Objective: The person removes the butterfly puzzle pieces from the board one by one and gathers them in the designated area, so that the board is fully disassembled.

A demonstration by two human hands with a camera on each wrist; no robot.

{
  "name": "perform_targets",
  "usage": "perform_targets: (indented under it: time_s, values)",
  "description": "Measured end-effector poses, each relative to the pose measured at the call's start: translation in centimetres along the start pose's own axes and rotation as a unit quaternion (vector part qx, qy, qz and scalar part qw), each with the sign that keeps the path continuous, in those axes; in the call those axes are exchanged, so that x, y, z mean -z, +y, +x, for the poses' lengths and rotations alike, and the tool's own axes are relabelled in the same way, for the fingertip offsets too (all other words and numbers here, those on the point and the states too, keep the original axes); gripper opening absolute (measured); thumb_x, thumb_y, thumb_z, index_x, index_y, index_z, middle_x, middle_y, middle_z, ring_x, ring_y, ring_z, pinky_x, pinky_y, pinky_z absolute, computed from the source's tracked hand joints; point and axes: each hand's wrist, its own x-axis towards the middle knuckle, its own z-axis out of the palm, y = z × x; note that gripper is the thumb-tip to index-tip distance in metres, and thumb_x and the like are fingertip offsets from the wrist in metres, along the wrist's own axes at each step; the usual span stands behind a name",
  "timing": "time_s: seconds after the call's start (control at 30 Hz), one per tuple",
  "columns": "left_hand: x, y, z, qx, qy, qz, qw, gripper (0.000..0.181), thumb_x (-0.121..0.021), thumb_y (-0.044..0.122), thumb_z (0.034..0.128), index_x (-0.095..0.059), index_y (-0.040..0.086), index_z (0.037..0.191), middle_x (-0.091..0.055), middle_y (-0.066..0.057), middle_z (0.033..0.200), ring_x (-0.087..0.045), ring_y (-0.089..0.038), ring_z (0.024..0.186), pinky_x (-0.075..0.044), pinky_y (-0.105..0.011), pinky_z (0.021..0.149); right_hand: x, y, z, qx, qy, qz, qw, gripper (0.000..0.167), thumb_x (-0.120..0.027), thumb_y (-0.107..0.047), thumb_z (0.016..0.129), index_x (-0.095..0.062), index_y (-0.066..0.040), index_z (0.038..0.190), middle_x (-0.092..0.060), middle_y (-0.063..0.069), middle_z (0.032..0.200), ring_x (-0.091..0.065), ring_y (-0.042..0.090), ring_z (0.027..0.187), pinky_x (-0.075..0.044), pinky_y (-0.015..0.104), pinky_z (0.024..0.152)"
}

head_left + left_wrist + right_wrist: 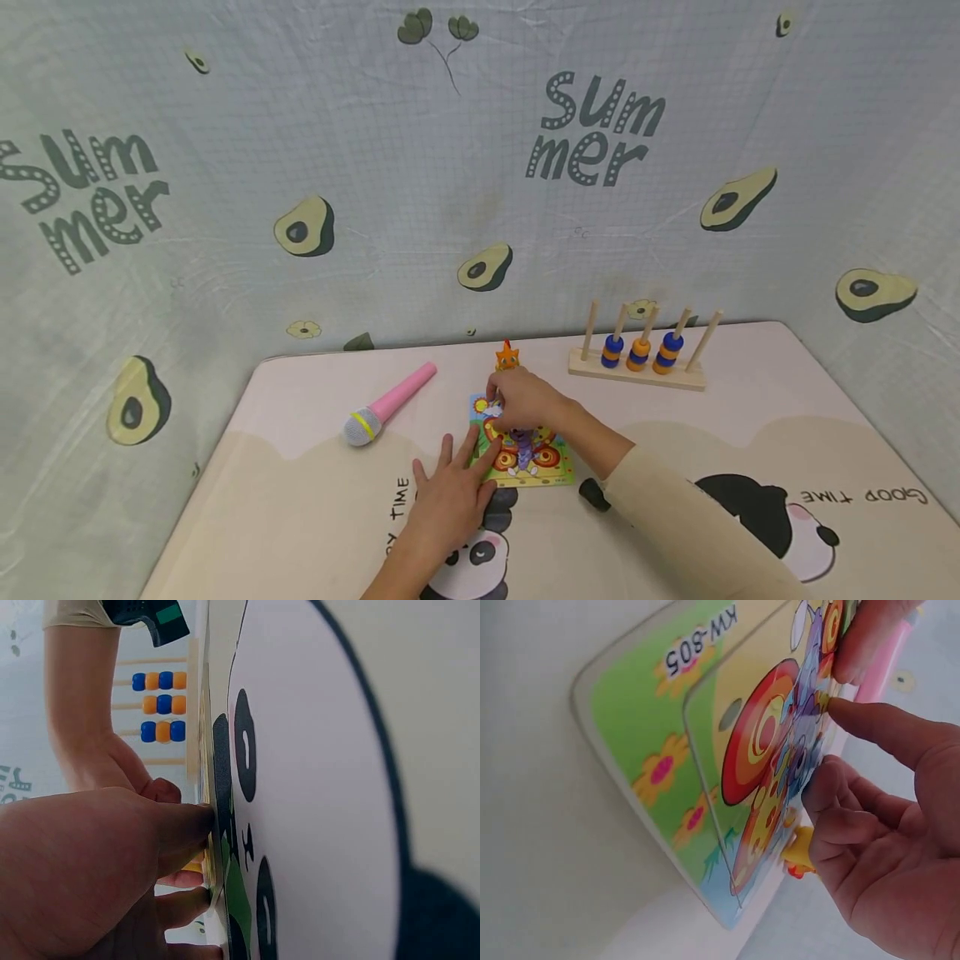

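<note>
A flat butterfly jigsaw puzzle [557,473] lies on the table in front of me. My left hand [448,500] rests at its left side, fingers spread, with fingertips on the board's edge. Over the upper left part of the picture is my right hand [527,398], its fingers bent down to the board. In the right wrist view, the thumb of the right hand [889,817] reaches to the puzzle [761,742] opposite curled fingers. Whether a piece is pinched between them is hidden.
Just behind the puzzle stands a small orange toy figure [507,356]. A pink toy microphone [397,398] lies to the left. At the back right is a wooden peg rack [637,376] with blue and orange beads. A patterned cloth [405,167] hangs behind the table.
</note>
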Motion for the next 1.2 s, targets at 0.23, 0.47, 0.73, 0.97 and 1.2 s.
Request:
perform_targets:
  time_s: [0.23, 0.47, 0.73, 0.97, 1.2]
  values:
    - [0.1, 0.0, 0.1, -0.001, -0.004, 0.001, 1.0, 0.053, -0.061, 0.035, 0.1049, -0.051, 0.027, 0.156, -0.034, -0.011, 0.17, -0.032, -0.054, 0.151, -0.023, -0.092, 0.101, 0.0, -0.3, 0.2, 0.001, 0.0, 0.0, 1.0, 0.034, -0.086, -0.018, 0.083, -0.069, -0.006, 0.11, -0.07, 0.003, 0.094, -0.062, 0.014, 0.074, -0.057, 0.029, 0.066]
    - [0.2, 0.1, 0.1, 0.0, -0.007, -0.003, 1.0, 0.052, -0.061, 0.035, 0.1049, -0.051, 0.027, 0.155, -0.034, -0.011, 0.17, -0.032, -0.054, 0.151, -0.022, -0.092, 0.102, 0.0, 0.3, 0.6, 0.006, 0.006, 0.004, 1.0, 0.023, -0.084, -0.013, 0.085, -0.071, -0.008, 0.104, -0.069, 0.003, 0.093, -0.06, 0.013, 0.076, -0.056, 0.028, 0.066]
    - [0.1, 0.1, 0.0, -0.001, -0.003, -0.005, 1.0, 0.051, -0.061, 0.035, 0.1047, -0.053, 0.026, 0.154, -0.034, -0.01, 0.17, -0.032, -0.054, 0.152, -0.022, -0.091, 0.102, 0.3, 0.4, 0.4, 0.024, 0.008, 0.006, 0.9997, 0.016, -0.082, -0.01, 0.087, -0.072, -0.008, 0.1, -0.063, 0.0, 0.08, -0.058, 0.013, 0.072, -0.053, 0.026, 0.063]
    - [0.0, 0.0, 0.0, 0.001, -0.003, 0.003, 1.0, 0.052, -0.061, 0.036, 0.1045, -0.052, 0.026, 0.155, -0.035, -0.011, 0.169, -0.033, -0.054, 0.151, -0.024, -0.091, 0.102, 0.0, 0.5, 0.6, 0.015, -0.002, -0.005, 0.9999, 0.027, -0.087, -0.025, 0.086, -0.07, -0.011, 0.103, -0.064, -0.002, 0.085, -0.059, 0.013, 0.075, -0.053, 0.027, 0.064]
    - [-0.1, 0.0, 0.0, -0.001, -0.001, 0.003, 1.0, 0.052, -0.062, 0.036, 0.1043, -0.052, 0.026, 0.155, -0.035, -0.011, 0.169, -0.033, -0.054, 0.151, -0.023, -0.092, 0.101, 0.1, 0.6, 1.0, -0.005, -0.013, -0.003, 0.9999, 0.031, -0.088, -0.029, 0.083, -0.069, -0.015, 0.102, -0.065, -0.002, 0.089, -0.059, 0.014, 0.079, -0.053, 0.029, 0.066]
